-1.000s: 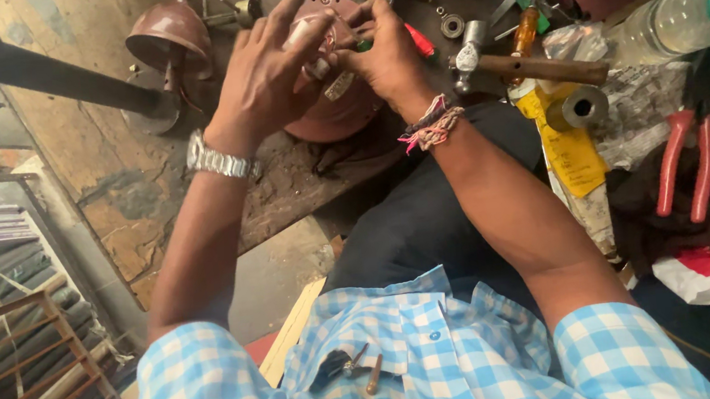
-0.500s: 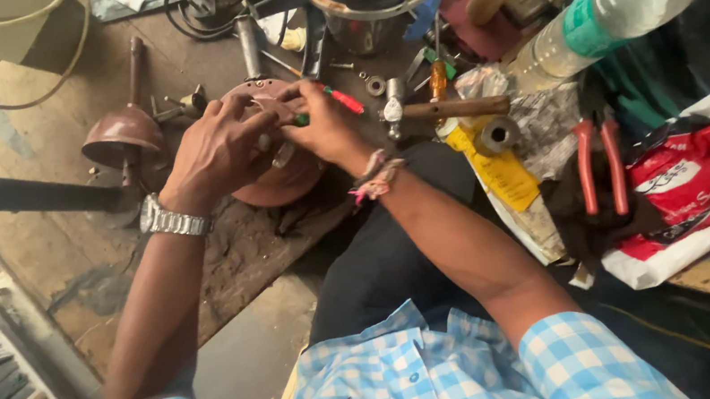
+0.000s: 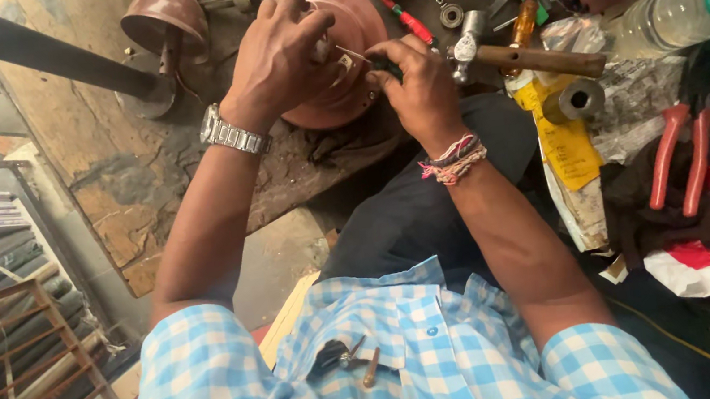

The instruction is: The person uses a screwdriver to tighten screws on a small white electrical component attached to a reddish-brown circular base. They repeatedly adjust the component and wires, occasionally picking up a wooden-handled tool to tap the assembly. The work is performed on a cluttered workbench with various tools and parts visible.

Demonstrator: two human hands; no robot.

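Motor housing, the round reddish-brown one, sits on the worn bench just ahead of your lap, near the bench's front edge. Your left hand lies over its top with fingers curled down onto it, steadying it. Your right hand has its fingers pinched shut around a small dark tool, probably a screwdriver, though the tip is hidden where the two hands meet.

If that tool slips off whatever it bears on, it could jab your left fingers, which sit right against it. The housing could also slide towards the edge and drop into your lap if your left hand eases.

Room is tight on your right: a hammer lies just beside your right hand, with a clear bottle and red-handled pliers beyond, so a sweep of the elbow may knock them. On the left, the dark pipe and a brown cone-shaped part stand near the housing; the bench between them gives you the most open room.
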